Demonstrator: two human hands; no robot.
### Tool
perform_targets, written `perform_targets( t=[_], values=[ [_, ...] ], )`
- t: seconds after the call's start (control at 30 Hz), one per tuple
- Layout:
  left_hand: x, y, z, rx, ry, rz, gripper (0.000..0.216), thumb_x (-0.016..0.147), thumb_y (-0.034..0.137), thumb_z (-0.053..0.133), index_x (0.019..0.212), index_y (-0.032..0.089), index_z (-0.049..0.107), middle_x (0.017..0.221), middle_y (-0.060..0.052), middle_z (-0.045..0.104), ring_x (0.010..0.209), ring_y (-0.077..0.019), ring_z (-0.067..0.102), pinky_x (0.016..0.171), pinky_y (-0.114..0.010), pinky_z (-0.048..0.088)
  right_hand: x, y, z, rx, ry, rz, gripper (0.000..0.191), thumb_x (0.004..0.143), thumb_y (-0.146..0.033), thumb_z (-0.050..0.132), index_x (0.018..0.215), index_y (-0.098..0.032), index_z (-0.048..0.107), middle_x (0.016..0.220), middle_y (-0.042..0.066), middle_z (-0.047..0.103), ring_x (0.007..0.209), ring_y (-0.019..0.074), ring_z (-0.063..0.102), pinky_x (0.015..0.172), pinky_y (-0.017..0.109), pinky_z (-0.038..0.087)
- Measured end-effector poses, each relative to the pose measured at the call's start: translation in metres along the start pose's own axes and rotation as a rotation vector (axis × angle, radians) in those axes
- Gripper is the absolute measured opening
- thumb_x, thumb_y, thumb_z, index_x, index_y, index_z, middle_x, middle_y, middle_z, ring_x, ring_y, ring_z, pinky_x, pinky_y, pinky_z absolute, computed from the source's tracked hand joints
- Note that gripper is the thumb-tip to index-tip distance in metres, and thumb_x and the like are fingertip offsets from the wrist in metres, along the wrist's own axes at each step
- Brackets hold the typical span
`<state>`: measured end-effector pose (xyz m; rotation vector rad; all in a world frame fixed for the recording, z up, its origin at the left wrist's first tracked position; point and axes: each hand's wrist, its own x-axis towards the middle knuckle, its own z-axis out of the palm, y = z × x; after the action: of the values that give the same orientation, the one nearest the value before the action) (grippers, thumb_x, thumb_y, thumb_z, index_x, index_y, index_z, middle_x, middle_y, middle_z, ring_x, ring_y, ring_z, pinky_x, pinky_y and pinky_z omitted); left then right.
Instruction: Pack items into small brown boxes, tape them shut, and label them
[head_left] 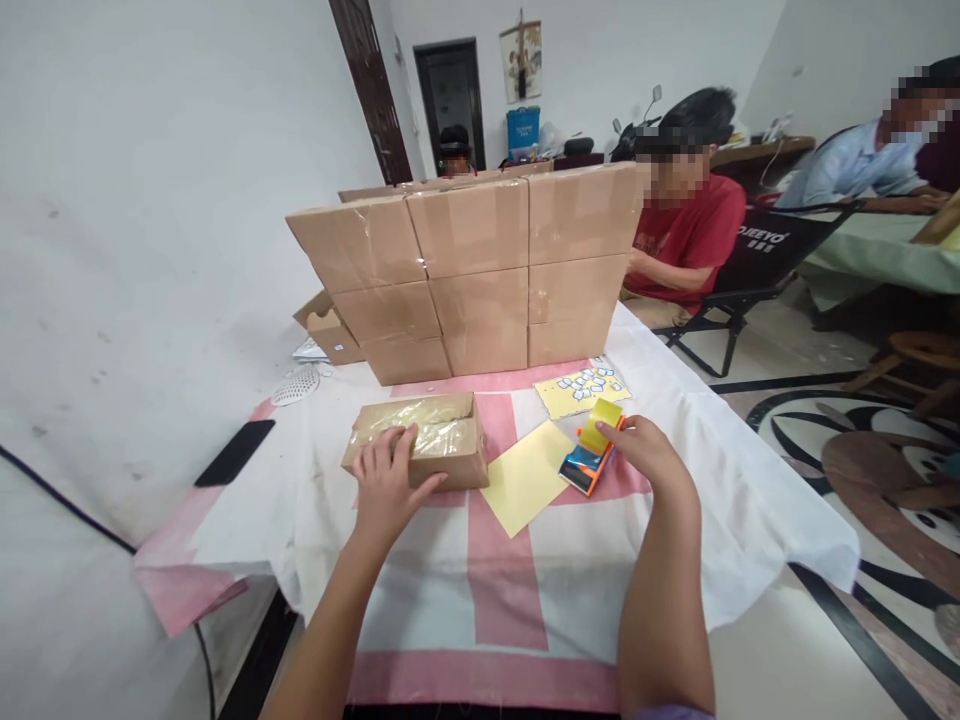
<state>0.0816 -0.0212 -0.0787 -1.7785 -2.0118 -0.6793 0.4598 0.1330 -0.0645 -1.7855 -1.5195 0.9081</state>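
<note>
A small cardboard box [457,465] with shiny clear tape over its top lies on the tablecloth in front of me. My left hand [386,470] rests on it, fingers over the top and thumb stretched along the front side. To the right, my right hand [637,445] grips a tape dispenser [589,468], orange and blue with a yellow roll. The dispenser sits tilted over the corner of a plain yellow sheet of paper [525,480]. Behind it is a yellow card with white cut-out shapes [585,390].
A wall of stacked taped cardboard boxes [480,270] stands across the table's back. On the left are a black phone-like slab [236,452], a white perforated piece [296,385] and an open carton [334,335]. A person in red [686,240] sits beyond the right edge.
</note>
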Motion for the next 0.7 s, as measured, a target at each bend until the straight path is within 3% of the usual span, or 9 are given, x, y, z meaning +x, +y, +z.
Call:
perform_targets(
  t=[0.27,0.43,0.7],
  values=[
    [-0.006,-0.005,0.008,-0.045,0.107,0.01,0.069,0.087,0.071,0.064,0.127,0.016,0.064,0.134,-0.021,0.065,0.122,-0.0385,0.057,0.109,-0.05,0.032,-0.005,-0.012,0.009,0.145,-0.098,0.03,0.034,0.075,-0.047,0.077,0.092,-0.017,0.076,0.099,0.013,0.08,0.092,0.0299,0.075,0.078,0.035,0.056],
    [-0.009,-0.004,0.007,-0.044,0.156,0.022,0.063,0.087,0.07,0.065,0.121,0.016,0.065,0.128,-0.02,0.068,0.117,-0.0364,0.061,0.107,-0.049,0.034,-0.005,-0.021,0.007,0.072,-0.037,0.062,0.033,0.075,-0.048,0.078,0.084,-0.017,0.075,0.096,0.016,0.08,0.087,0.0302,0.074,0.069,0.034,0.055],
    [-0.004,-0.005,0.006,-0.044,0.124,0.028,0.062,0.085,0.067,0.07,0.121,0.017,0.065,0.123,-0.017,0.072,0.114,-0.0356,0.063,0.103,-0.047,0.035,0.001,-0.018,0.007,-0.003,-0.078,0.081,0.044,0.076,-0.054,0.075,0.089,-0.013,0.075,0.094,0.015,0.079,0.081,0.028,0.073,0.065,0.033,0.052]
  ],
)
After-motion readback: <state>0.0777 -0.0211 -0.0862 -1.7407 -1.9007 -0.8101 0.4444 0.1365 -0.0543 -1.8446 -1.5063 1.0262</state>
